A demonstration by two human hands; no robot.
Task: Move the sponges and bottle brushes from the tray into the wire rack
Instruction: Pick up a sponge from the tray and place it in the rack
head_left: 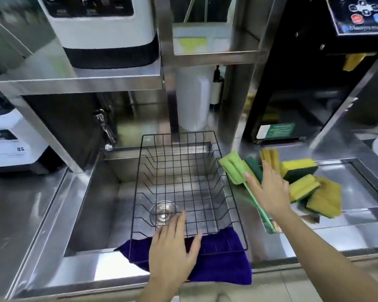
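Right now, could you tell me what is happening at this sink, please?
A person is about to load a black wire rack, which sits empty over the steel sink on a purple cloth. The left hand rests flat on the rack's near edge. The open right hand reaches over a green sponge-headed bottle brush. Yellow-and-green sponges lie in the steel tray.

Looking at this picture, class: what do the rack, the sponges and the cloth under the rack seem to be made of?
Wire rack: thin metal wire, probably black-coated; open grid, matte dark.
Sponges: yellow foam with a dark green scouring layer; soft blocky look.
Purple cloth: plush fabric, perhaps microfibre; fuzzy and draped.
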